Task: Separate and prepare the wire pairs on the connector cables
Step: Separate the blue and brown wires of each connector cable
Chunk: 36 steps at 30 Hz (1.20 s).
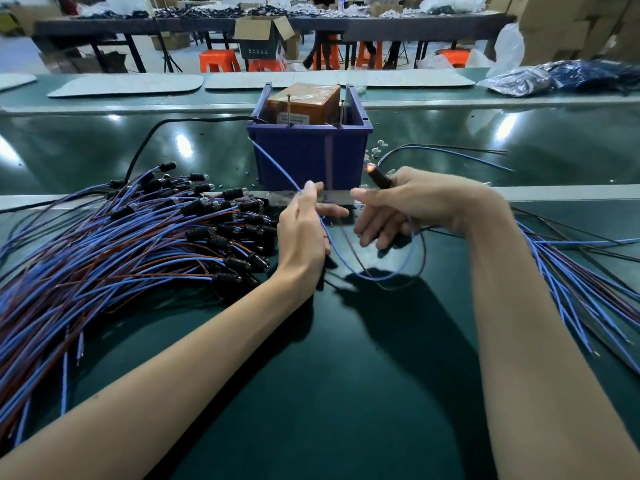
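Pinching the blue wire (277, 168), the left hand (301, 233) opposes the right hand (391, 209) gripping the lit connector (381, 177). Hazard: the slack loop (381, 277) may snag the left cable pile (138, 237).

The left pile (104, 244) runs off the left edge, the right pile (571, 271) off the right. The box label (293, 118) is too small to read. The right hand (398, 209) hides the rear of the connector (379, 176).

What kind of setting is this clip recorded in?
Most likely a factory assembly line: a long green bench piled with connector cables, more worktables and orange stools behind, cardboard boxes stacked at right.
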Tool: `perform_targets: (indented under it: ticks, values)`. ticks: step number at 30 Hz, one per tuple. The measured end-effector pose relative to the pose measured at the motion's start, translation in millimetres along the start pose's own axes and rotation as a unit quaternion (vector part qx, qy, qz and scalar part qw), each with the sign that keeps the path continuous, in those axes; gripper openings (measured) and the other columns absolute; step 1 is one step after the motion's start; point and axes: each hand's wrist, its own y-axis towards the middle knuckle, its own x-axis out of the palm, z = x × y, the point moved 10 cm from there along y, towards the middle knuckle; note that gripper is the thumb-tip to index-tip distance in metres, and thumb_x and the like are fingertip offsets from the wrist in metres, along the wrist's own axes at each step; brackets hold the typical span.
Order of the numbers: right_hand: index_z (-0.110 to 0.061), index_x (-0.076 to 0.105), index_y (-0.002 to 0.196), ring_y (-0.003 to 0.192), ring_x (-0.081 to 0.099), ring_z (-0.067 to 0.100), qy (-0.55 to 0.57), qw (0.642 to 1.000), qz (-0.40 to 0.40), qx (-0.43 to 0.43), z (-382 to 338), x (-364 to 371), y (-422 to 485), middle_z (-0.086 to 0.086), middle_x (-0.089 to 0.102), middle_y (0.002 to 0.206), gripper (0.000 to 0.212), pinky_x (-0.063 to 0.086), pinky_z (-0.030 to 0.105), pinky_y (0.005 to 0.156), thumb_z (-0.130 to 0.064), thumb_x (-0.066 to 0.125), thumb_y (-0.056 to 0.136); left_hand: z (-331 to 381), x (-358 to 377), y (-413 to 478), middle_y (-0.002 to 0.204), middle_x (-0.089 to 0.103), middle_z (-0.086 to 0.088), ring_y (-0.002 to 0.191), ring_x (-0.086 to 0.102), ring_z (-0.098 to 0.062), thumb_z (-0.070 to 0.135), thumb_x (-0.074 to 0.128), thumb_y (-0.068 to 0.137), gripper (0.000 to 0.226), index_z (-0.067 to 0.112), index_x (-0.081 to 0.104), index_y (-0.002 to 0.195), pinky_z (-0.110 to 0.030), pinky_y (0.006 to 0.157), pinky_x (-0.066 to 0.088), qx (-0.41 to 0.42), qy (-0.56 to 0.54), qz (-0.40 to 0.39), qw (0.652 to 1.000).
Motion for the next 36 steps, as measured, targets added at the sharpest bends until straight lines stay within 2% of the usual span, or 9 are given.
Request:
perform_targets:
  ticks: [4, 8, 12, 15, 17, 20, 24, 29, 36]
  values:
    - [-0.009, 0.074, 0.084, 0.065, 0.059, 0.01, -0.128, 0.987, 0.086, 0.054, 6.9, -34.2, -6.2, 0.001, 0.07, 0.073, 0.059, 0.044, 0.022, 0.065, -0.056, 0.041, 0.095, 11.0, -0.6, -3.9, 0.065, 0.067, 0.006, 0.067, 0.051, -0.031, 0.021, 0.049, 0.099, 0.005, 0.022, 0.052, 0.102, -0.048, 0.079, 0.051, 0.035, 0.012, 0.011, 0.999]
    - [-0.018, 0.068, 0.06, 0.066, 0.051, 0.01, -0.127, 0.951, 0.269, 0.083, 17.9, -87.7, -25.1, -0.004, 0.062, 0.063, 0.065, 0.039, 0.029, 0.068, -0.065, 0.038, 0.092, 16.5, -2.8, -6.1, 0.063, 0.057, 0.004, 0.035, 0.046, -0.009, 0.012, 0.048, 0.099, 0.013, 0.015, 0.05, 0.087, -0.02, 0.041, 0.041, 0.056, -0.044, 0.009, 0.997]
    - [-0.011, 0.068, 0.065, 0.068, 0.067, 0.006, -0.052, 0.903, 0.42, 0.068, 25.4, -121.6, -47.8, -0.001, 0.067, 0.055, 0.053, 0.052, 0.035, 0.092, -0.055, 0.053, 0.092, 15.0, 5.4, -7.8, 0.061, 0.056, 0.006, 0.045, 0.062, -0.013, 0.012, 0.046, 0.099, 0.038, 0.009, 0.048, 0.061, -0.021, 0.052, 0.05, 0.046, -0.084, -0.038, 0.995]
    - [-0.004, 0.071, 0.096, 0.098, 0.068, 0.026, -0.054, 0.881, 0.467, 0.063, 18.8, -128.9, -56.4, 0.016, 0.072, 0.096, 0.043, 0.048, 0.037, 0.1, -0.046, 0.063, 0.089, 12.6, 12.4, -8.6, 0.078, 0.056, -0.006, 0.062, 0.068, -0.018, 0.016, 0.047, 0.097, 0.052, 0.007, 0.052, 0.046, -0.023, 0.067, 0.055, 0.045, -0.087, -0.076, 0.992]
    - [-0.004, 0.068, 0.107, 0.11, 0.06, 0.031, -0.088, 0.882, 0.456, 0.081, 13.4, -124.4, -56.4, 0.02, 0.065, 0.114, 0.042, 0.043, 0.032, 0.098, -0.043, 0.062, 0.09, 11.1, 16.2, -9.2, 0.087, 0.055, -0.007, 0.078, 0.065, -0.01, 0.021, 0.049, 0.095, 0.052, 0.013, 0.059, 0.045, -0.025, 0.081, 0.053, 0.047, -0.035, -0.085, 0.995]
    - [-0.002, 0.063, 0.115, 0.116, 0.053, 0.032, -0.134, 0.894, 0.418, 0.084, 4.8, -113.1, -47.1, 0.022, 0.057, 0.126, 0.042, 0.04, 0.032, 0.097, -0.038, 0.055, 0.095, 9.1, 21.6, -10.7, 0.089, 0.059, -0.011, 0.072, 0.061, 0.001, 0.009, 0.05, 0.094, 0.043, 0.011, 0.065, 0.054, -0.021, 0.08, 0.049, 0.038, 0.011, -0.099, 0.994]
    - [-0.003, 0.054, 0.13, 0.121, 0.049, 0.032, -0.176, 0.899, 0.392, 0.085, -0.9, -103.7, -41.1, 0.017, 0.03, 0.143, 0.046, 0.032, 0.031, 0.107, -0.035, 0.052, 0.097, 11.7, 49.4, -29.5, 0.074, 0.066, -0.014, 0.067, 0.062, -0.013, -0.007, 0.044, 0.087, 0.033, 0.002, 0.07, 0.069, -0.019, 0.069, 0.05, 0.042, 0.045, -0.255, 0.965]
    - [-0.003, 0.049, 0.134, 0.126, 0.043, 0.027, -0.224, 0.905, 0.355, 0.073, -2.1, -97.0, -33.9, 0.012, 0.024, 0.142, 0.042, 0.027, 0.031, 0.111, -0.019, 0.053, 0.095, 5.3, 70.7, -58.4, 0.077, 0.07, -0.011, 0.066, 0.066, -0.017, -0.004, 0.047, 0.088, 0.025, -0.006, 0.069, 0.077, -0.019, 0.066, 0.05, 0.031, 0.118, -0.409, 0.904]
    - [-0.002, 0.043, 0.139, 0.136, 0.035, 0.028, -0.323, 0.925, 0.179, 0.086, 11.4, -61.0, -7.5, 0.015, 0.034, 0.149, 0.047, 0.03, 0.033, 0.11, -0.008, 0.049, 0.093, 11.4, 65.0, -51.3, 0.074, 0.071, -0.002, 0.056, 0.062, -0.013, 0.012, 0.051, 0.086, 0.029, -0.01, 0.068, 0.077, -0.016, 0.062, 0.044, 0.059, 0.15, -0.36, 0.919]
